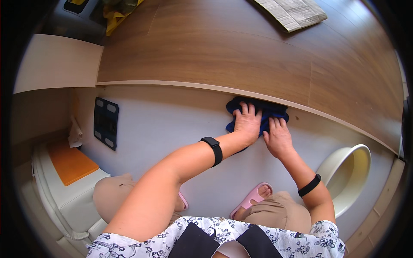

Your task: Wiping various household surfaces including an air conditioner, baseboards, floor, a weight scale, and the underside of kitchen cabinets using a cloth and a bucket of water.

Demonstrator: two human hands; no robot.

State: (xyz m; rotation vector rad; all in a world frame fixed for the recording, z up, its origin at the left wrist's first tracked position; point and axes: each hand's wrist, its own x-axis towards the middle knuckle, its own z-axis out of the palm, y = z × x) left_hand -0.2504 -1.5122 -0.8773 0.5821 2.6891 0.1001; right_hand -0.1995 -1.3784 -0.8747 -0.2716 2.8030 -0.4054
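Observation:
A crumpled dark blue cloth (265,111) lies on the pale floor, against the light edge strip of the raised wood floor. My left hand (247,124) presses on the cloth's left part with fingers spread. My right hand (278,135) rests beside it, its fingertips on the cloth's lower right part and its thumb near the cloth's lower edge. Both palms face down. Neither hand visibly grips the cloth; the undersides of the fingers are hidden.
A bathroom scale (106,123) lies at the left, above a white padded seat (77,200) with an orange board (72,161). A cream basin (348,177) stands tilted at the right. Flattened cardboard (293,13) lies on the raised wood floor (209,54). My slippered feet are below.

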